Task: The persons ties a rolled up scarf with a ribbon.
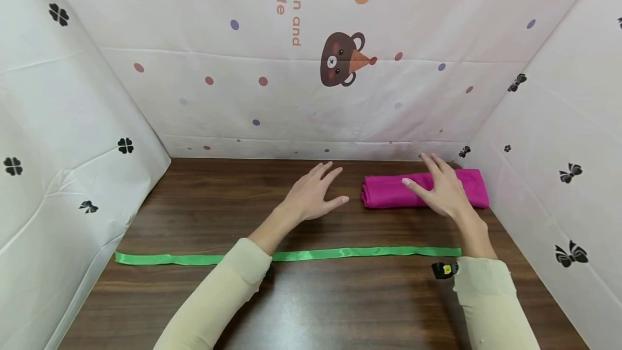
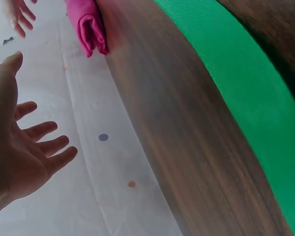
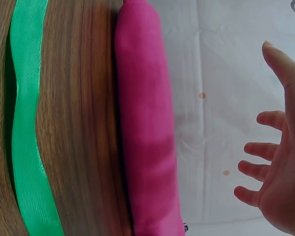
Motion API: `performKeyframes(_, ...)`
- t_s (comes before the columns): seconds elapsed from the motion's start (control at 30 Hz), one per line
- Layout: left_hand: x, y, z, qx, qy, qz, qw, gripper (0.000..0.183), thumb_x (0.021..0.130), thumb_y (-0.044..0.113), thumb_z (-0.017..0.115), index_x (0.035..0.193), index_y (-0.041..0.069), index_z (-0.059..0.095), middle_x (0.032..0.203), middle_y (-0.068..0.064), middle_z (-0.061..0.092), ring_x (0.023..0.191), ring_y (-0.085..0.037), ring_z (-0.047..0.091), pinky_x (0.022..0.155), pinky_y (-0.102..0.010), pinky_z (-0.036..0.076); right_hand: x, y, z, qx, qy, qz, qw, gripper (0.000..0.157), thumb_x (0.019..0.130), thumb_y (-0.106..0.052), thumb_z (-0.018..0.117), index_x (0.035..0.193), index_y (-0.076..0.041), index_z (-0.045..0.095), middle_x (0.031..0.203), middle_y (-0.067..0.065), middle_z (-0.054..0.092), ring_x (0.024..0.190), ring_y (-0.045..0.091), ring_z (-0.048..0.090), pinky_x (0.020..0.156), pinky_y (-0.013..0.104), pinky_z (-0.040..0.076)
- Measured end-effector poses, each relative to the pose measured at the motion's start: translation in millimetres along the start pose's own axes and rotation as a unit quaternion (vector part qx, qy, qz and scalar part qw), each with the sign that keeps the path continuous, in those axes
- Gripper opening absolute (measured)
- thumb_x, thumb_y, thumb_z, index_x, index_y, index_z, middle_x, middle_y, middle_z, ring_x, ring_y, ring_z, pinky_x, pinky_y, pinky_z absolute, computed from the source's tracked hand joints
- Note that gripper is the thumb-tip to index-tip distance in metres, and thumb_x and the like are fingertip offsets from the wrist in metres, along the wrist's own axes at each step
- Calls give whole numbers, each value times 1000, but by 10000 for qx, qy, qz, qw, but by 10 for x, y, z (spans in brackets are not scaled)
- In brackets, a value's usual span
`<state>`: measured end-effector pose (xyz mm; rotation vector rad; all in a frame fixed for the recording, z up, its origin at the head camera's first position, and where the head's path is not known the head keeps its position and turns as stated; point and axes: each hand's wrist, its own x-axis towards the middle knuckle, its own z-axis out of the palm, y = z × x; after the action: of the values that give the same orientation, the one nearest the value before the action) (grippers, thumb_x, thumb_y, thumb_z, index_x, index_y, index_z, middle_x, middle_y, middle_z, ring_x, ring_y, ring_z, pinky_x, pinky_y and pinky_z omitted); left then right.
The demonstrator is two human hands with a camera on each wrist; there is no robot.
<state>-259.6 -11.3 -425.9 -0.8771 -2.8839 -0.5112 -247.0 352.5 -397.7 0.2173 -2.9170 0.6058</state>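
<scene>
A magenta cloth, rolled into a cylinder, lies at the back right of the wooden table. Above it is my right hand, fingers spread and nothing in its grasp; it overlaps the roll in the head view. My left hand hovers left of the roll, its fingers extended and the palm bare. Between my forearms and the table's back, a long green ribbon stretches flat from left to right. My left forearm crosses over part of it. In the right wrist view the magenta roll stands apart from my fingers.
White patterned fabric rises behind the table, with more fabric on the left and right. A small black object with a yellow label shows at my right cuff. Dark wood table lies beneath everything.
</scene>
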Motion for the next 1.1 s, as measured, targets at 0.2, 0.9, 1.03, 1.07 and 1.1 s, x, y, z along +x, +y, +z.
performKeyframes(0.2, 45, 39, 68, -14, -204, 7, 9998, 85, 102, 74, 48, 169, 25, 28, 175, -7, 24, 160, -32, 23, 123, -53, 33, -4, 65, 8, 39, -25, 52, 10000, 97, 100, -65, 60, 171, -14, 18, 174, 24, 13, 154, 54, 17, 108, 87, 20)
performKeyframes(0.9, 159, 116, 249, 105, -261, 214, 9994, 81, 104, 70, 47, 169, 26, 28, 175, -7, 22, 160, -28, 23, 121, -52, 37, 30, 267, -35, -69, 65, 175, 9998, 96, 100, -65, 59, 170, -11, 19, 171, 29, 16, 152, 58, 18, 108, 87, 19)
performKeyframes(1.03, 180, 137, 282, 11, -221, 157, 9996, 79, 104, 69, 47, 169, 27, 27, 175, -4, 22, 160, -25, 24, 120, -52, 39, 27, 301, -30, -45, 60, 206, 9998, 96, 101, -64, 59, 170, -10, 19, 170, 31, 16, 151, 60, 19, 109, 86, 19)
performKeyframes(1.07, 185, 144, 286, -26, -247, 139, 9996, 79, 104, 69, 48, 169, 27, 27, 175, -3, 22, 160, -25, 24, 120, -52, 39, 26, 311, -28, -38, 59, 215, 9997, 96, 101, -64, 59, 170, -9, 19, 170, 31, 17, 151, 61, 19, 109, 85, 19)
performKeyframes(1.1, 190, 152, 289, -84, -274, 121, 9995, 80, 104, 69, 47, 169, 28, 27, 175, -3, 22, 160, -25, 24, 120, -53, 39, 26, 325, -25, -41, 64, 222, 9997, 96, 101, -64, 58, 170, -9, 19, 170, 32, 17, 150, 61, 19, 109, 86, 19)
